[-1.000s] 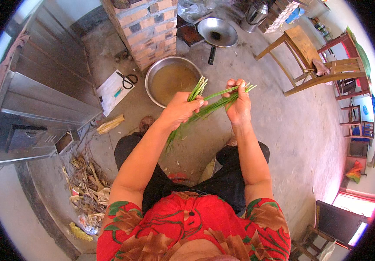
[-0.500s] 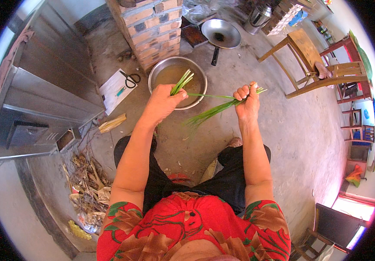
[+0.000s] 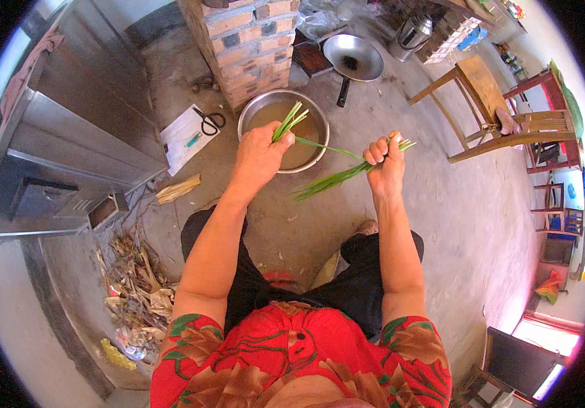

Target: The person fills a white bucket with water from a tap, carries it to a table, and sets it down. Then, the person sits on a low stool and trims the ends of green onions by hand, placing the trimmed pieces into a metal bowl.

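My left hand point(image 3: 260, 155) is closed around a small bunch of chives point(image 3: 291, 122), pale stems sticking up past the fingers. Level with it on the right, my right hand point(image 3: 385, 168) grips a second bunch of chives point(image 3: 333, 181), its long green leaves hanging toward the left and its cut-looking ends poking out on the right. A single thin leaf point(image 3: 328, 147) stretches between the two fists. Below and behind the left hand stands a round metal basin point(image 3: 326, 129) holding cloudy brownish water; the left hand and its stems cover part of it.
Black-handled scissors point(image 3: 211, 122) lie on a white sheet point(image 3: 180, 144) left of the basin. Beyond are a brick pillar point(image 3: 255, 51) and a wok point(image 3: 355, 57). A wooden chair point(image 3: 479, 95) stands right; dry husks point(image 3: 136, 285) pile at lower left, by a metal cabinet point(image 3: 82, 136).
The view has shifted slightly, so the basin and wok sit a little farther right. My left hand has moved slightly right in the picture. Both hands keep their chives.
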### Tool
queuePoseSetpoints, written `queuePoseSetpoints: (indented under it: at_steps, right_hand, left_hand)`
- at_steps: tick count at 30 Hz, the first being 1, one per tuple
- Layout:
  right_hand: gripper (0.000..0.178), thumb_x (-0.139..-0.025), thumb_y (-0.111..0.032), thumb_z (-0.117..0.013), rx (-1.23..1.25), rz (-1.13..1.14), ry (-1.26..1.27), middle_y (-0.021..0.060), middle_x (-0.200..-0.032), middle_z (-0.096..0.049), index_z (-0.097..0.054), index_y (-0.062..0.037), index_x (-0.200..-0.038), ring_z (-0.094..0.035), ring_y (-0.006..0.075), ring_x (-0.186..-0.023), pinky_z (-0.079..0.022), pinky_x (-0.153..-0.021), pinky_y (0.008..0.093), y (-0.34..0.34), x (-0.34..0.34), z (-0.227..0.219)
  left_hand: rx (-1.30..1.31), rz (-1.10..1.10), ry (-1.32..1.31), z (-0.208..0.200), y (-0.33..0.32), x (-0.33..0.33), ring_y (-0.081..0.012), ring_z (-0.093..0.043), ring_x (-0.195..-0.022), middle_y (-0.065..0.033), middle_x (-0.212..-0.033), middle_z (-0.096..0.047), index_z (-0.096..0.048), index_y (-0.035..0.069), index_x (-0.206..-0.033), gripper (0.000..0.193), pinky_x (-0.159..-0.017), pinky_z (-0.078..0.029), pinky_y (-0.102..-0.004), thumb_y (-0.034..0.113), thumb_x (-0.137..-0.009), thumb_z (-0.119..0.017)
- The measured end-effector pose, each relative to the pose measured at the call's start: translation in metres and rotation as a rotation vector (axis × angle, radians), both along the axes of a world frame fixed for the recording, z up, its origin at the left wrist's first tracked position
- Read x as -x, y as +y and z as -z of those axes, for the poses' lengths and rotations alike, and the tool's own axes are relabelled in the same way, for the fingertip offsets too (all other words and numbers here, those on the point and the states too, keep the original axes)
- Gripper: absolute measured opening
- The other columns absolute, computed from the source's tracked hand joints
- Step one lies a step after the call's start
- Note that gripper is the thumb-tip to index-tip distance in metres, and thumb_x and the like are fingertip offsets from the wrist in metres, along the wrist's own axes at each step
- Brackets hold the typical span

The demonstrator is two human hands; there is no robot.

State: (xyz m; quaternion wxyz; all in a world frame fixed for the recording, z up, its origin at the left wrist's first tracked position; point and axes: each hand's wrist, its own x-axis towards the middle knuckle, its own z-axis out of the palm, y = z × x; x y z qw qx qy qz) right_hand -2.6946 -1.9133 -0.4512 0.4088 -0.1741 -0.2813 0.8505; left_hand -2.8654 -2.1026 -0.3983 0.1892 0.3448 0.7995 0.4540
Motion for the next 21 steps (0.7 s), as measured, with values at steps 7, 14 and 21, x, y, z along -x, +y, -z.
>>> queuePoseSetpoints:
  at_steps: [7, 14, 21]
  right_hand:
    - [0.018, -0.096, -0.032, -0.041, 0.016, -0.116, 0.0, -0.0021, -0.063, -0.036, -0.047, -0.0155, -0.092, -0.032, 0.009, -0.05, -0.028, -0.047, 0.0237, -0.015, 0.005, -0.003]
    - [0.017, -0.095, -0.033, -0.043, -0.01, -0.188, 0.006, -0.003, -0.062, -0.035, -0.047, -0.0161, -0.093, -0.031, 0.0083, -0.049, -0.027, -0.045, 0.0237, -0.026, 0.009, -0.005]
    - [0.018, -0.095, -0.032, -0.044, -0.035, -0.085, -0.002, -0.0028, -0.063, -0.035, -0.047, -0.0142, -0.094, -0.03, 0.007, -0.05, -0.029, -0.047, 0.0221, -0.018, 0.007, -0.009]
  left_hand:
    - [-0.306, -0.22, 0.03, 0.0, 0.007, -0.015, -0.0273, -0.044, -0.054, -0.0147, -0.061, -0.048, -0.05, 0.001, -0.078, 0.023, -0.053, -0.037, -0.0365, 0.021, -0.088, -0.056]
    - [-0.459, -0.294, 0.041, 0.005, 0.008, -0.016, -0.0285, -0.046, -0.056, -0.0136, -0.061, -0.049, -0.05, 0.002, -0.076, 0.02, -0.052, -0.037, -0.0343, 0.017, -0.085, -0.059]
    - [-0.342, -0.244, 0.357, -0.004, 0.005, -0.017, -0.0328, -0.05, -0.059, -0.0121, -0.064, -0.054, -0.051, 0.003, -0.076, 0.016, -0.052, -0.04, -0.0344, 0.014, -0.081, -0.062]
